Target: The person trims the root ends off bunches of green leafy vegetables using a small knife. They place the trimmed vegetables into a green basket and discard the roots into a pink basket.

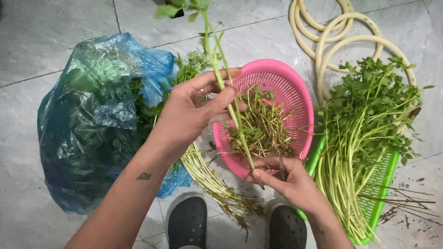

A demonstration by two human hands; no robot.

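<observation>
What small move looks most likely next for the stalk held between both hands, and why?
Probably the right hand pinches off the root end so it falls into the pink basket. The left hand holds the green stalk upright, the right fingers grip its base over that basket's trimmings, and cleaned stalks lie in the green basket.

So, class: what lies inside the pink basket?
The pink basket holds a heap of trimmed stems and roots. Its near rim hides behind the right hand; the heap covers the basket floor.

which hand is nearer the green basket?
Right. The right hand pinches the stem's root end just beside the green basket; the left hand grips the stem higher, beyond the pink basket.
</observation>
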